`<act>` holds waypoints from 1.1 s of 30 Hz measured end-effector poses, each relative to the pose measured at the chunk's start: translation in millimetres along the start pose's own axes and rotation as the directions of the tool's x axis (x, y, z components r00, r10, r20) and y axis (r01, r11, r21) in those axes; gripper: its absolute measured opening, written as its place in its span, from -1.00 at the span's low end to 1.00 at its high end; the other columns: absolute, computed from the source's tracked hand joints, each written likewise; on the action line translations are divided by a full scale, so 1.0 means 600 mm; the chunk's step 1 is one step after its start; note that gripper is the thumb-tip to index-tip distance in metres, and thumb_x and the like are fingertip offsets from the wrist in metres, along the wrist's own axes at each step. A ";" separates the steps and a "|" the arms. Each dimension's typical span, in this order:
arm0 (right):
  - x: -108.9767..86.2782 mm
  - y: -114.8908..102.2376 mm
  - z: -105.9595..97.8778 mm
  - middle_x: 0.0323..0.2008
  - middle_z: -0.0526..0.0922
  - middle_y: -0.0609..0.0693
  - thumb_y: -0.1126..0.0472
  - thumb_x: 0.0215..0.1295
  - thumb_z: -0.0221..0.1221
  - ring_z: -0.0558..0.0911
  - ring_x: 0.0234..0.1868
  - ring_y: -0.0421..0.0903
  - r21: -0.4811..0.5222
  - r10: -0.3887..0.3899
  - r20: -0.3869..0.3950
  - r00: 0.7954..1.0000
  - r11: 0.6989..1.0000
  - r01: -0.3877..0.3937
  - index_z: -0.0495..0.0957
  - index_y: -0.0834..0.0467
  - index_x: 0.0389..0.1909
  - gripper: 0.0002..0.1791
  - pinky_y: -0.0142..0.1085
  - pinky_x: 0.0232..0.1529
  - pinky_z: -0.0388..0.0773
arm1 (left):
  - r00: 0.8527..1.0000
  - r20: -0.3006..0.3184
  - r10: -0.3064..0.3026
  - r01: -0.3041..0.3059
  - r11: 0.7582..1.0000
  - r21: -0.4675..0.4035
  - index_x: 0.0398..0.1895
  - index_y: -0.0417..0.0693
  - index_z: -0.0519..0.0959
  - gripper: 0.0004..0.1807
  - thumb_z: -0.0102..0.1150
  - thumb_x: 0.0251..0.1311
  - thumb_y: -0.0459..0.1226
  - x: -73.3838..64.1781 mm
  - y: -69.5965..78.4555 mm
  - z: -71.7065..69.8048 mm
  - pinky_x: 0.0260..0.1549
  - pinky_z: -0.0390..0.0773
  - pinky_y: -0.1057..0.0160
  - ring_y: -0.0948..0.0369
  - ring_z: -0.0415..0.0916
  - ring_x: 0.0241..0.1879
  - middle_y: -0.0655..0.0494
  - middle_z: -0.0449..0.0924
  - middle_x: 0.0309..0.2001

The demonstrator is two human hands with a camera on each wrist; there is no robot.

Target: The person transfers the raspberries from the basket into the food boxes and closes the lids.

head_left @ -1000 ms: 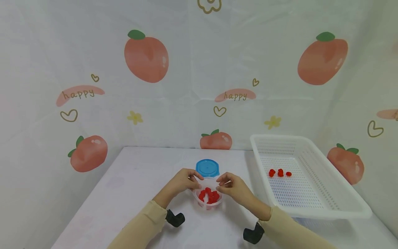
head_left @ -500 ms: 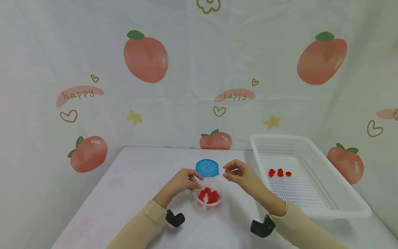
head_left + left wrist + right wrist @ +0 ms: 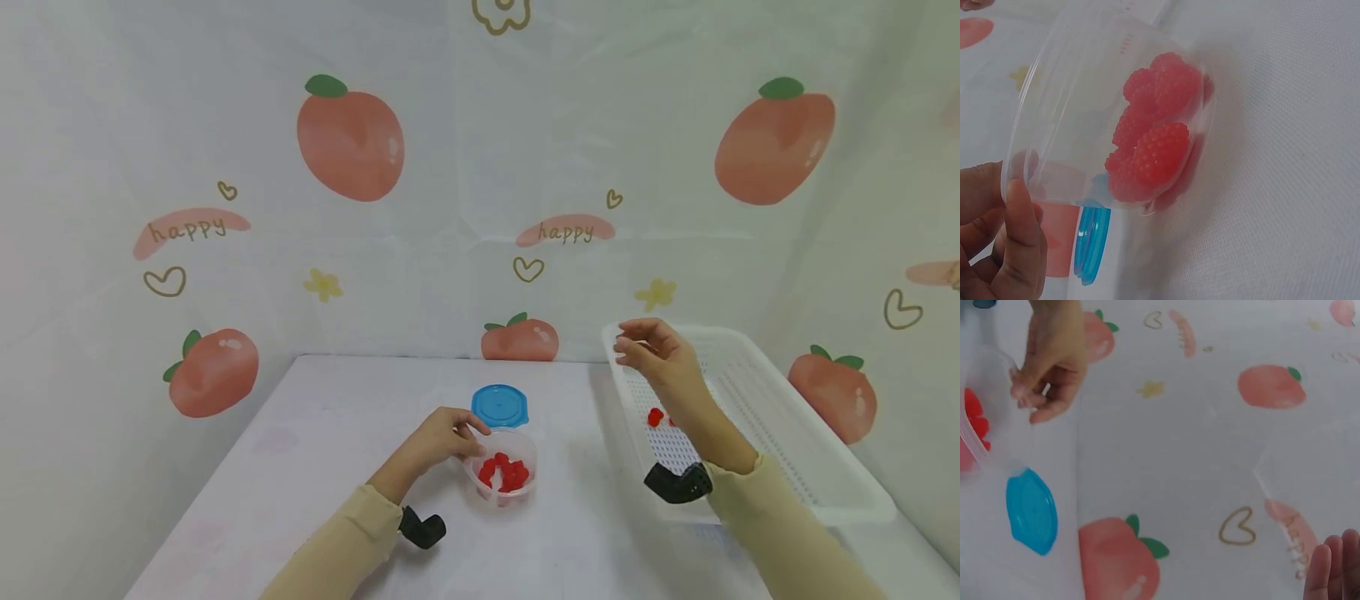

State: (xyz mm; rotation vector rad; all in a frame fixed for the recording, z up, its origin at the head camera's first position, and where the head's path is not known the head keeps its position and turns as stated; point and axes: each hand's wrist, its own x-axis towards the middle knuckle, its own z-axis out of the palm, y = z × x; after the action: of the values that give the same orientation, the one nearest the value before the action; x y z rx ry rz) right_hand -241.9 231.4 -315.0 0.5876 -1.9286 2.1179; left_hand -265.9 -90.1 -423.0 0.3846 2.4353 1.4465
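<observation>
My left hand pinches the rim of a clear plastic tub between thumb and finger, as its wrist view shows. Several red raspberries lie at the bottom of the tub. Behind it on the table is a blue lid, apart from the tub. Raised above the left side of a white basket, my right hand has its fingers loosely bent. Nothing shows between them, and in the right wrist view only some fingertips appear at the corner.
The white perforated basket stands at the right of the table. A few red raspberries lie in it, partly hidden by the right forearm. A white cloth printed with fruit hangs behind the table.
My right hand has left the tub's right side, moving right and up to over the basket. The left hand has stayed at the tub's rim; tub and lid have not moved.
</observation>
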 end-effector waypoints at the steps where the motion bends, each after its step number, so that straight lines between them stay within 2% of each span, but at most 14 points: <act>1: 0.003 0.000 -0.011 -0.25 0.59 -0.12 0.42 0.35 0.09 0.62 -0.23 -0.27 0.026 -0.012 -0.024 1.000 1.000 0.013 0.53 0.07 -0.13 -0.79 -0.49 -0.16 0.60 | 1.000 0.001 0.000 0.000 1.000 0.001 -0.15 -0.15 0.65 -0.74 0.38 0.06 -0.33 0.000 0.000 0.000 -0.39 0.63 0.26 0.20 0.49 -0.51 0.06 0.52 -0.47; 4: 0.011 0.004 -0.045 -0.25 0.60 -0.11 0.40 0.37 0.08 0.63 -0.23 -0.27 0.075 -0.016 -0.080 0.997 0.997 0.022 0.52 0.11 -0.11 -0.82 -0.49 -0.17 0.61 | 1.000 -0.002 0.000 0.000 1.000 0.007 -0.16 -0.14 0.65 -0.75 0.38 0.06 -0.33 0.000 -0.001 0.002 -0.38 0.64 0.24 0.20 0.50 -0.50 0.06 0.52 -0.46; 11: 0.026 0.036 -0.114 -0.27 0.59 -0.17 0.35 0.36 0.11 0.62 -0.27 -0.27 0.110 0.073 -0.175 0.982 0.992 -0.054 0.51 0.07 -0.11 -0.84 -0.50 -0.19 0.61 | 1.000 -0.013 -0.004 0.004 1.000 0.013 -0.16 -0.12 0.65 -0.75 0.40 0.05 -0.32 0.001 -0.002 0.002 -0.38 0.64 0.24 0.19 0.49 -0.50 0.06 0.52 -0.46; 19: 0.021 0.070 -0.169 -0.26 0.56 -0.20 0.28 0.40 0.09 0.59 -0.27 -0.32 0.052 0.169 -0.182 0.969 0.985 -0.162 0.48 0.04 -0.12 -0.88 -0.54 -0.19 0.59 | 1.000 -0.009 0.000 0.001 1.000 0.005 -0.16 -0.12 0.65 -0.75 0.39 0.05 -0.33 0.002 -0.003 0.003 -0.42 0.62 0.30 0.20 0.48 -0.50 0.06 0.51 -0.47; 23: 0.017 0.086 -0.197 -0.28 0.58 -0.26 0.21 0.40 0.11 0.59 -0.27 -0.35 -0.027 0.211 -0.186 0.960 0.975 -0.219 0.43 0.06 -0.09 -0.87 -0.56 -0.21 0.57 | 1.000 -0.009 0.000 0.000 1.000 0.008 -0.16 -0.13 0.65 -0.75 0.39 0.06 -0.33 0.002 -0.002 0.002 -0.39 0.63 0.27 0.20 0.48 -0.50 0.05 0.51 -0.47; 26: 0.014 0.100 -0.221 -0.26 0.56 -0.33 0.06 0.39 0.12 0.58 -0.25 -0.38 -0.163 0.242 -0.213 0.947 0.946 -0.279 0.42 0.02 -0.07 -0.80 -0.59 -0.23 0.56 | 1.000 -0.009 0.001 -0.001 1.000 0.012 -0.15 -0.14 0.65 -0.74 0.39 0.06 -0.33 0.002 -0.002 0.002 -0.39 0.64 0.26 0.20 0.48 -0.50 0.06 0.51 -0.47; 29: 0.013 0.112 -0.242 -0.26 0.54 -0.31 -0.02 0.34 0.16 0.58 -0.27 -0.35 -0.237 0.281 -0.298 0.912 0.904 -0.356 0.46 0.05 -0.05 -0.71 -0.58 -0.29 0.57 | 1.000 -0.005 0.003 -0.003 1.000 0.012 -0.14 -0.16 0.64 -0.74 0.38 0.06 -0.34 0.002 -0.001 0.001 -0.40 0.63 0.28 0.20 0.48 -0.51 0.06 0.51 -0.47; 33: 0.006 0.116 -0.256 -0.26 0.49 -0.26 0.01 0.37 0.13 0.54 -0.31 -0.39 -0.341 0.322 -0.344 0.882 0.832 -0.437 0.39 0.31 0.10 -0.51 -0.56 -0.31 0.58 | 1.000 0.002 0.007 -0.007 1.000 0.011 -0.14 -0.17 0.64 -0.74 0.38 0.07 -0.34 0.002 -0.002 0.000 -0.39 0.64 0.27 0.21 0.48 -0.51 0.06 0.51 -0.48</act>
State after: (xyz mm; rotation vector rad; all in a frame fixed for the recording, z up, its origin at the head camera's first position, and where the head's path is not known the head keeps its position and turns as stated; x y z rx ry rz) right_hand -296.4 374.8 -385.4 -0.1894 -2.3688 1.7657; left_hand -267.2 -89.9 -424.3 0.3968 2.4440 1.4352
